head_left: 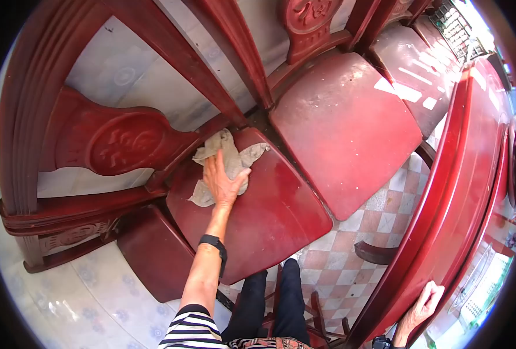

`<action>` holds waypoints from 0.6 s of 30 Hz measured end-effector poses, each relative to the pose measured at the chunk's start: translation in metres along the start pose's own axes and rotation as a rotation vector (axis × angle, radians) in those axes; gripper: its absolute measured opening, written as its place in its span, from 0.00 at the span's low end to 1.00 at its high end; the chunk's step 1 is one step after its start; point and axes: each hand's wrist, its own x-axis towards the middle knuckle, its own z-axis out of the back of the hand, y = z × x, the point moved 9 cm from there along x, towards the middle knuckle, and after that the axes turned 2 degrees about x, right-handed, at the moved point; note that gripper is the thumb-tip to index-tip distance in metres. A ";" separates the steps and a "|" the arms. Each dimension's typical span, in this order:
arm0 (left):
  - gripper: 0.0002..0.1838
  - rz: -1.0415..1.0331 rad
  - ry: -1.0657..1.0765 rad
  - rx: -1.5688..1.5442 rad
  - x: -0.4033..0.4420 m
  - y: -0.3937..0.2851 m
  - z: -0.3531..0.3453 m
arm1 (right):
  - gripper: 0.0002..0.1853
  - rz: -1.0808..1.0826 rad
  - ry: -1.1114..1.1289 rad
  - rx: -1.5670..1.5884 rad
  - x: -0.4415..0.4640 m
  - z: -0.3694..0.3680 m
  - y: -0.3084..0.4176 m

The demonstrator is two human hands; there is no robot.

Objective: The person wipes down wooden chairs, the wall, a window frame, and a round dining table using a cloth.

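My left hand (222, 179) lies with its fingers spread on a crumpled grey-beige cloth (230, 152), pressing it against the seat of a red wooden chair (269, 203). The cloth covers the back part of that seat, near the foot of the carved backrest (121, 142). At the lower right, my right hand (428, 299) has its fingers curled together at the edge of a red wooden table (444, 198). Whether anything is inside those curled fingers cannot be made out.
A second red chair seat (351, 128), dusty near its back, stands beside the first, and a third (412, 75) lies beyond in patches of sunlight. A smaller red seat (153, 253) is at lower left. Checkered floor tiles (351, 238) show between chairs and table.
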 end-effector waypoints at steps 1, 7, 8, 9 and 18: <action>0.47 -0.020 -0.018 0.049 -0.006 -0.009 -0.001 | 0.09 0.002 -0.004 -0.024 0.000 -0.001 0.002; 0.30 -0.395 0.309 -0.214 -0.120 -0.121 -0.038 | 0.09 0.032 -0.019 -0.013 0.002 0.000 -0.001; 0.30 -0.439 0.330 -0.261 -0.146 -0.134 -0.045 | 0.09 0.028 -0.019 -0.015 0.002 -0.001 -0.002; 0.30 -0.485 0.354 -0.307 -0.163 -0.142 -0.049 | 0.09 0.022 -0.019 -0.020 0.001 0.000 -0.003; 0.28 -0.085 -0.026 -0.293 -0.013 -0.054 0.034 | 0.10 0.000 -0.008 0.003 0.001 0.002 -0.013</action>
